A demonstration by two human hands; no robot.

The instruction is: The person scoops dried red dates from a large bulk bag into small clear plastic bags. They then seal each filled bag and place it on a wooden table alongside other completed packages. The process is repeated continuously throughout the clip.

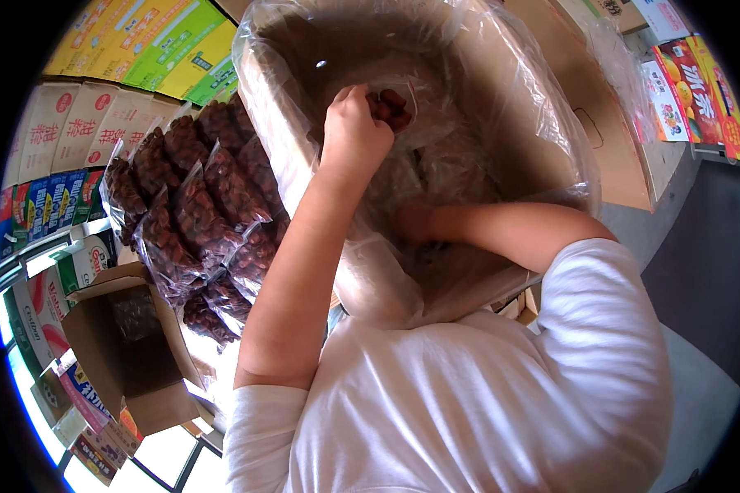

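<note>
My left hand (pixel 357 123) is closed, fingers curled at the rim of a small clear plastic bag (pixel 413 97) with dark red dried fruit (pixel 392 109), probably dates, in it. This hand is over the inside of a big cardboard box (pixel 501 66) lined with a clear plastic liner (pixel 543 107). Deeper in the same box, near its close side, is my right hand (pixel 415 223). Shadow and the liner's folds hide its fingers, so what it holds or touches does not show.
Several filled clear bags of dark red dried fruit (pixel 226 185) are piled left of the box. An open brown carton (pixel 160 349) stands nearer, at lower left. Stacked cartons (pixel 78 123) and colourful packages (pixel 140 41) line the left side. More bright boxes (pixel 686 90) stand far right.
</note>
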